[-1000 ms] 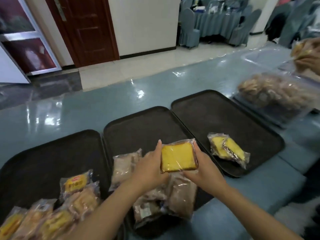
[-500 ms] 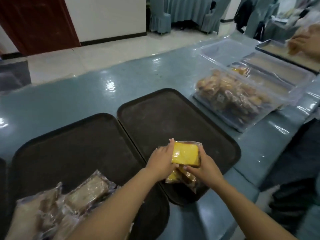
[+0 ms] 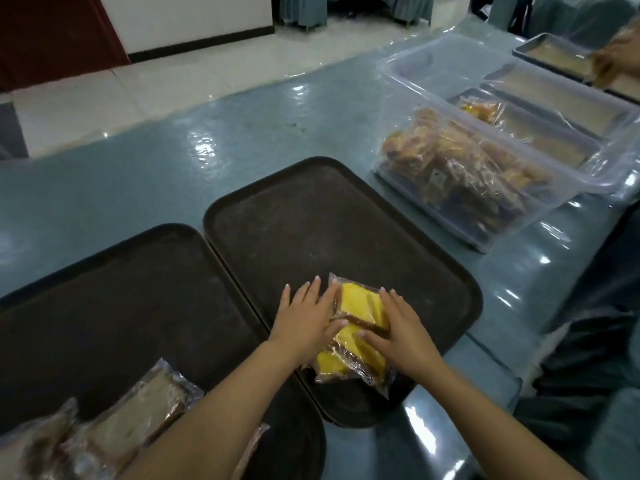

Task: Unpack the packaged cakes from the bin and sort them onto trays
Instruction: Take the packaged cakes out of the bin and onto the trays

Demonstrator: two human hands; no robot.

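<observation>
Sadly, bin [image 3: 491, 174] cake wrappers' print seems illegible.

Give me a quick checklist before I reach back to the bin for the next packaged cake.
1. Yellow cakes on the right-hand tray, inside its rim: ok.
2. Left hand free to lift: ok, fingers straight, pressing on the wrappers.
3. Right hand free to lift: ok, it lies flat on the packs, not curled round them.
4. Stack settled and will not slide: cannot tell, the packs overlap unevenly under both hands.
5. Clear bin still holds cakes: ok, wrapped ones fill its near end.
6. Brown cakes kept apart on the middle tray: ok.
</observation>
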